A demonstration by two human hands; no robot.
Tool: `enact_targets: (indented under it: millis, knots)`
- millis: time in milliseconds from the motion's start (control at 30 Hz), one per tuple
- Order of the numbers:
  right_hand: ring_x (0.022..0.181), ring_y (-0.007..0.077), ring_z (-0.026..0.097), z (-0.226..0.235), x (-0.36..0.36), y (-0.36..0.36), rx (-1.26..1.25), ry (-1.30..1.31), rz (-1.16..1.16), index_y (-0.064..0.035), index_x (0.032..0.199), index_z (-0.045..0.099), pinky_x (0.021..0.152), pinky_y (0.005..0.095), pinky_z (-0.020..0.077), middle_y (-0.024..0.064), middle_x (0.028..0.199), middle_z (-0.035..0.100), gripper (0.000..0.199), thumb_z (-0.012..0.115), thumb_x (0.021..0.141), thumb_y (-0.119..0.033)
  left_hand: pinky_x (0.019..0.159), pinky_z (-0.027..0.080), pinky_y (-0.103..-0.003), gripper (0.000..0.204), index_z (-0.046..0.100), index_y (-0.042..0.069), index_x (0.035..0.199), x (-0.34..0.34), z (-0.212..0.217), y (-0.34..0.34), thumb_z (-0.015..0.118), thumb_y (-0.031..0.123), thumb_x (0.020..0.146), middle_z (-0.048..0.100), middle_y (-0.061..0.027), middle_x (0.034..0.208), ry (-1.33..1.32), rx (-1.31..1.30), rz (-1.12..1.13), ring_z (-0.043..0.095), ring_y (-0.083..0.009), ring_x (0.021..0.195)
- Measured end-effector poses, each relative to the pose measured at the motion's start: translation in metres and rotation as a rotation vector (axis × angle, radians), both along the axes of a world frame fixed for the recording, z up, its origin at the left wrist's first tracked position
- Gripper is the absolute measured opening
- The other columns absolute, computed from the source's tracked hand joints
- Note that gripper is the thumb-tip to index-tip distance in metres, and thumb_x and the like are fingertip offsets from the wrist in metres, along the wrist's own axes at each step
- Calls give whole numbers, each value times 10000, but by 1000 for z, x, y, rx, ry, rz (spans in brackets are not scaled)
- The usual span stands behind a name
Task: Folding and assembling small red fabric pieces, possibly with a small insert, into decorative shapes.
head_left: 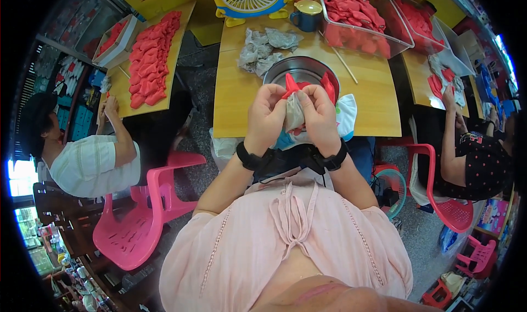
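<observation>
Wooden table (241, 100) beyond, both hands' (293, 120) grip closed on grey wad (295, 113) (red cloth (292, 85) inside).

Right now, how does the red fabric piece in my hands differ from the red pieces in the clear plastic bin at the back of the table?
The red fabric piece is single, pinched with pale grey material between the left hand and right hand above the round metal bowl. The red pieces lie loosely heaped, untouched, inside the clear plastic bin. Both look alike in bright red colour.
</observation>
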State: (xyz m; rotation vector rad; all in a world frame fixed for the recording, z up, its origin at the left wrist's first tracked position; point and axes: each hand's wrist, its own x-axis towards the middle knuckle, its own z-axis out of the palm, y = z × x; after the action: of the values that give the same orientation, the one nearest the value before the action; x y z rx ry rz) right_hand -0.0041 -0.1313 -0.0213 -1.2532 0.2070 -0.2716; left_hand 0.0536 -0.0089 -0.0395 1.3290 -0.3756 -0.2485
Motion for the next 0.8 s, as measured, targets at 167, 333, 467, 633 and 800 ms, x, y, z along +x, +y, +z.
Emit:
enact_targets:
  millis: [167, 333, 467, 633, 800]
  knots:
    - [600, 94, 616, 0, 0, -8, 224, 123, 119, -25, 1035, 530, 500, 232, 521, 38, 825, 624, 127, 552, 971, -133, 535, 476, -238, 126, 519, 3, 1037, 2, -4, -1, 527, 14, 912, 649, -75, 815, -44, 47, 42, 596, -93, 641]
    - [733, 102, 626, 13, -4, -16, 344, 137, 326, -13, 1144, 529, 698, 266, 574, 26, 873, 634, 224, 581, 931, -60, 409, 446, -239, 129, 520, 7, 1043, 19, 1, 11, 523, 77, 935, 653, -87, 786, 294, -26, -66, 598, -115, 543]
    - [848, 146, 626, -1, -4, -19, -197, -111, 246, -17, 1102, 591, 804, 273, 534, 50, 954, 635, 280, 635, 829, 25, 351, 406, -227, 147, 521, 16, 1052, 20, 5, 10, 537, 102, 935, 647, -86, 759, 393, -36, -138, 578, -116, 482]
    - [984, 211, 624, 4, -4, -27, -810, -175, 97, -21, 1047, 641, 799, 287, 504, 101, 1077, 613, 307, 657, 747, 44, 330, 377, -194, 143, 533, 20, 1033, 22, 19, 16, 539, 132, 945, 627, -64, 705, 334, 96, -186, 550, -91, 436]
    - [950, 300, 618, 11, -1, -22, -566, -270, 138, -32, 1059, 618, 763, 342, 500, 141, 1074, 610, 344, 658, 723, 28, 331, 351, -185, 121, 552, 11, 998, 20, 40, 20, 506, 54, 895, 611, -41, 680, 308, 206, -326, 517, -59, 420]
